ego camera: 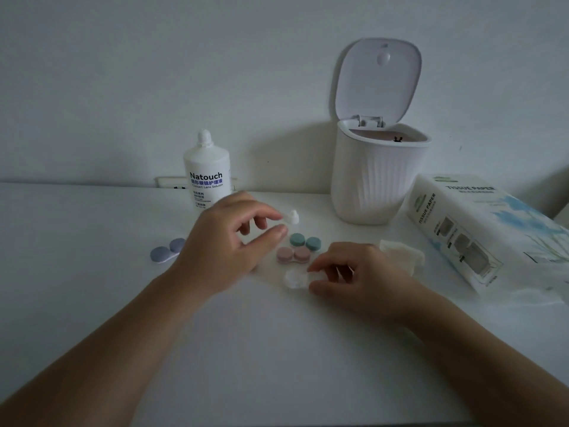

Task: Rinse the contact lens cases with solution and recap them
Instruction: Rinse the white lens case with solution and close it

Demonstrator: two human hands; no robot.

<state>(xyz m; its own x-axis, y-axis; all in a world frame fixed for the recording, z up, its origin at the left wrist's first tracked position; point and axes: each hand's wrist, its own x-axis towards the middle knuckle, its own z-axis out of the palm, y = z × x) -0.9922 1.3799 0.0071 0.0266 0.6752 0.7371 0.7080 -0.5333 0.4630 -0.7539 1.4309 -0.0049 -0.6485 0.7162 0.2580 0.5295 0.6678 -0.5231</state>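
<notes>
White wall and white worktop [92,229] fill the dim room. Largest on the worktop, at about one o'clock, is a ribbed white desktop bin [377,180] with its flip lid standing open. At three o'clock lies a tissue paper pack [480,229], and beside it, just behind the right hand, a crumpled tissue [406,254]. At eleven o'clock stands the Natouch contact lens solution bottle [207,174], its cap off; what looks like that small white cap [293,217] sits just past the left fingertips.

Four lens cases are out. A lavender case [167,250] lies capped at nine o'clock, partly behind the left wrist. A green case [305,241] and a pink case [293,254] sit capped, side by side, near the middle. The clear white case [297,279] lies at the centre front, and the right hand [357,278] pinches its right end between thumb and curled fingers. The left hand [228,238] hovers above the worktop with thumb and forefinger held narrowly apart, gripping nothing that I can make out.

My reading: the clear case is the one in hand, either being opened or having its lids screwed back. The next move probably calls for the right hand to hold the case steady while the left turns a lid or reaches back for the bottle.
</notes>
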